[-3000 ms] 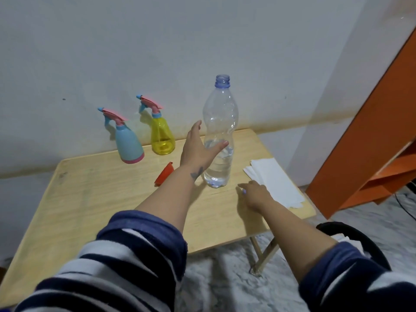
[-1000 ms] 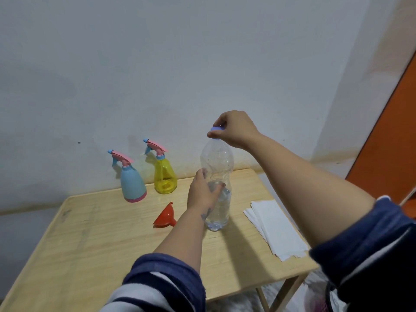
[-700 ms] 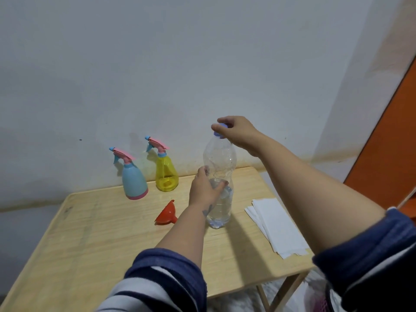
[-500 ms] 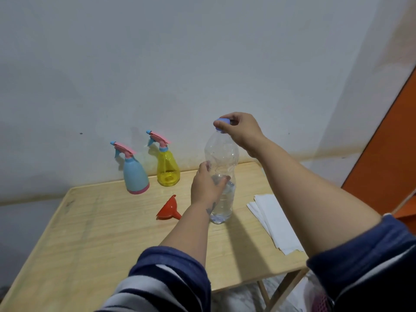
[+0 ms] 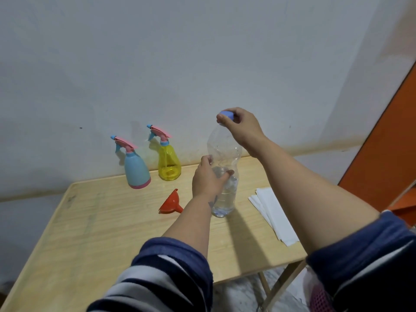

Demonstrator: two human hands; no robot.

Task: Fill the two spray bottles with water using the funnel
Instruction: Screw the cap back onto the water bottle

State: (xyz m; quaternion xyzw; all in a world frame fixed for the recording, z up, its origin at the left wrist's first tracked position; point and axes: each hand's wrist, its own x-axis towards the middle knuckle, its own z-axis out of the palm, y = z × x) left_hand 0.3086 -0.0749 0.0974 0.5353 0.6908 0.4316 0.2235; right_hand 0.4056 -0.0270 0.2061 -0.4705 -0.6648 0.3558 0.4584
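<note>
Head view: a clear water bottle stands upright on the wooden table, partly filled. The left hand is wrapped around its middle. The right hand pinches the blue cap at the bottle's top; whether the cap is loosened cannot be told. An orange funnel lies on its side just left of the bottle. The blue spray bottle and yellow spray bottle stand upright by the wall, nozzles fitted. White paper sheets lie to the right.
</note>
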